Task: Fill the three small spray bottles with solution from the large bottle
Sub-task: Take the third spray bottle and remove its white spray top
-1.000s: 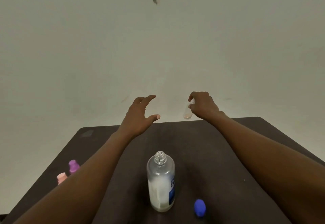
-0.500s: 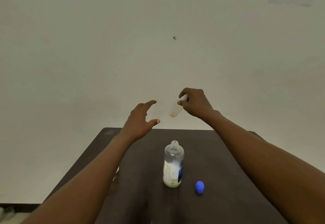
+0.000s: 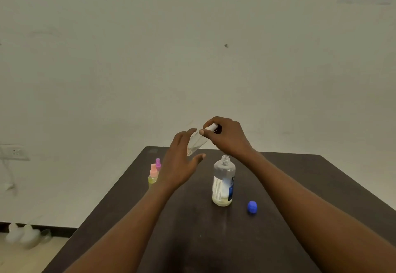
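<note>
One small clear spray bottle (image 3: pixel 196 143) hung tilted above the table (image 3: pixel 300 187), pinched only at its white top (image 3: pixel 212 127) by the right hand (image 3: pixel 229 138), while the left hand (image 3: pixel 182 165) was spread open just beside its body; whether it touched, I cannot tell. With so thin a hold the bottle could slip and knock over the uncapped large bottle (image 3: pixel 223 181) standing below, spilling the solution.

Counted three small spray bottles: clear spray bottle (image 3: pixel 198 142), pink-capped spray bottle (image 3: pixel 153 176), purple-capped spray bottle (image 3: pixel 158 163). Counted one large bottle (image 3: pixel 223 181), one blue cap (image 3: pixel 252 207), one table (image 3: pixel 300 178), one wall socket (image 3: pixel 15 152), two hands: left hand (image 3: pixel 179 166), right hand (image 3: pixel 228 137).
</note>
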